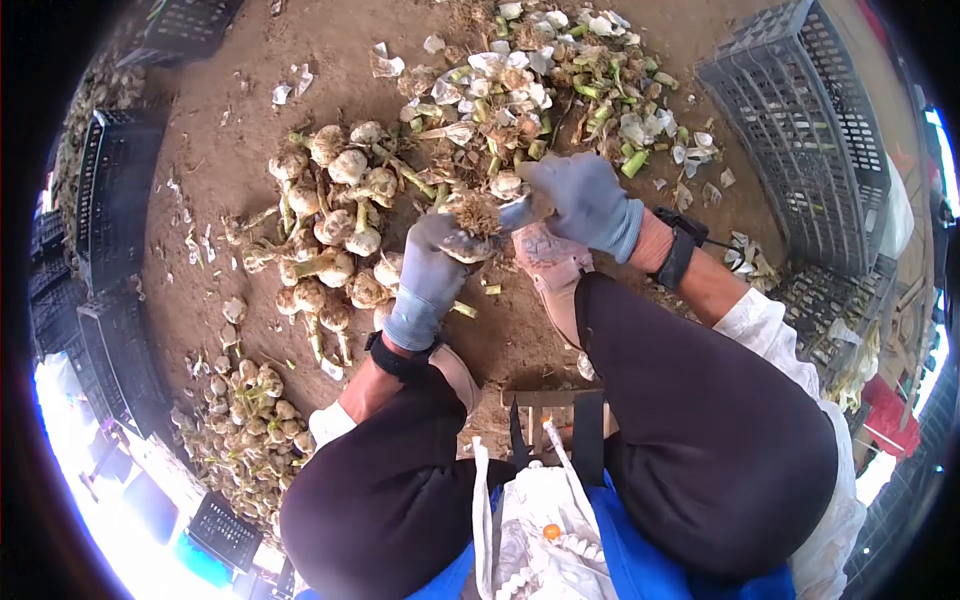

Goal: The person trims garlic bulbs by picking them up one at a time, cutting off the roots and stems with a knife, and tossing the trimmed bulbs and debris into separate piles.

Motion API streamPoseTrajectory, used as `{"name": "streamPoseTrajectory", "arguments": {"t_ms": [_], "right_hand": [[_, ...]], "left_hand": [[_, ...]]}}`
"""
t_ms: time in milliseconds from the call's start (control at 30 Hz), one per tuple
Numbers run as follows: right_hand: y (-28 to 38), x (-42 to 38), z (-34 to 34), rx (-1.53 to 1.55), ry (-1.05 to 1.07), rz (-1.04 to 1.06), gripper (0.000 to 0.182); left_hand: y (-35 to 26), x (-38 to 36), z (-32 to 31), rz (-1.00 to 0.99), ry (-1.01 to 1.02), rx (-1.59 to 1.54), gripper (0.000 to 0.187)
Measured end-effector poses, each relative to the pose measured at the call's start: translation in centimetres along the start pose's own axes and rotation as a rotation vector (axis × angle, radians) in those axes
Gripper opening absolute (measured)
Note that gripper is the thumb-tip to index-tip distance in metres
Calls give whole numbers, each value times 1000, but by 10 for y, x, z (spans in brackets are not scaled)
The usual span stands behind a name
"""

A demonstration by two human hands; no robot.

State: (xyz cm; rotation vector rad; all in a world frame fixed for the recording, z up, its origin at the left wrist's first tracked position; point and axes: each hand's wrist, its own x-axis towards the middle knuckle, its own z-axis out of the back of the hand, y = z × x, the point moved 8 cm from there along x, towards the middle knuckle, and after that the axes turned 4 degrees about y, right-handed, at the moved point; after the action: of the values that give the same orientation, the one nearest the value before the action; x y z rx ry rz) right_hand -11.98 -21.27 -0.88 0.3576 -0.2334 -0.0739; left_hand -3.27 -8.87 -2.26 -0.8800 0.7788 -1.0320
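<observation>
Right now your gloved left hand (430, 262) is closed around 1 garlic bulb (474, 214), fingers wrapped low about its side. Your gloved right hand (585, 205) is curled just beside it, knuckles up; you can't tell from here what, if anything, its fingers pinch. The bulb sits between your 2 hands, in front of your pale pink shoes (550, 262) — its shaggy root end faces up towards you, so its long axis seems to run roughly along your line of sight, the stem end hidden below. More garlic (335, 200) lies left, trimmings (560, 80) beyond — both on bare earth (220, 130).
</observation>
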Motion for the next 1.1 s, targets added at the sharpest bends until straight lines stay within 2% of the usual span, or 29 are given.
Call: {"name": "streamPoseTrajectory", "arguments": {"t_ms": [33, 67, 100, 133, 200, 233, 267, 300, 333, 400, 467, 533, 600, 733, 800, 833, 867, 900, 933, 967, 1000, 1067, 1100], "right_hand": [[-23, -14, -5, -7, -1, -10, 5], [-76, -37, -25, -41, 152, -290, 7], [-111, -58, -41, -66, 307, -569, 10], [-107, -54, -37, -66, 306, -564, 10], [-93, -55, 14, 67, -94, -496, 18], [-82, -44, 16, 121, -15, -522, 21], [-58, -21, 25, 283, 152, -651, 23], [-44, -11, 20, 421, 296, -709, 27], [-33, -7, 11, 421, 292, -702, 27], [0, 10, 16, 623, -62, -339, 34], [4, 14, 5, 758, 6, -409, 40], [4, 15, -4, 878, 78, -476, 46], [0, 7, -15, 1092, 139, -622, 56], [2, -2, -17, 1022, 161, -563, 50], [11, -1, -3, 591, 178, -426, 37], [17, -3, 4, 399, 34, -254, 25], [16, -1, 2, 402, 39, -255, 25], [17, 1, -2, 334, 120, -244, 27], [18, 5, -5, 262, 200, -228, 31], [24, 11, 0, 243, 164, -166, 30], [27, 16, 4, 246, 167, -168, 30], [39, 23, 6, 120, 257, -109, 27], [37, 19, 2, 199, 172, -84, 26]], "left_hand": [[1, -1, -6, 79, -20, -538, 26], [2, -4, -12, 155, -41, -1075, 29], [-26, -5, 3, 68, 5, -707, 34], [-29, -3, 9, 67, 0, -706, 34], [-15, 6, 12, 238, -68, -871, 35], [-8, 12, 15, 45, -74, -461, 37], [-5, 9, 15, 43, -157, -410, 37], [16, 9, 5, 111, -161, -515, 37], [30, 11, -2, 179, -159, -619, 37], [33, 11, -1, 176, -124, -558, 33], [30, 13, 5, 184, -103, -485, 30], [31, 16, 5, 182, -132, -598, 24], [32, 18, -2, 152, -64, -514, 19], [32, 15, -8, 259, -5, -577, 19], [31, 6, 0, 324, -59, -576, 22], [36, 1, 3, 393, -106, -576, 26], [54, -5, 3, 398, -106, -578, 26], [70, -8, 2, 230, 26, -121, 23], [54, -3, -3, 47, 153, 333, 24], [19, -6, 0, -316, 13, 271, 27], [12, -7, 0, -313, 16, 269, 27], [28, -7, -3, 251, 121, -532, 28], [35, -11, -2, 107, 34, -642, 28]]}}
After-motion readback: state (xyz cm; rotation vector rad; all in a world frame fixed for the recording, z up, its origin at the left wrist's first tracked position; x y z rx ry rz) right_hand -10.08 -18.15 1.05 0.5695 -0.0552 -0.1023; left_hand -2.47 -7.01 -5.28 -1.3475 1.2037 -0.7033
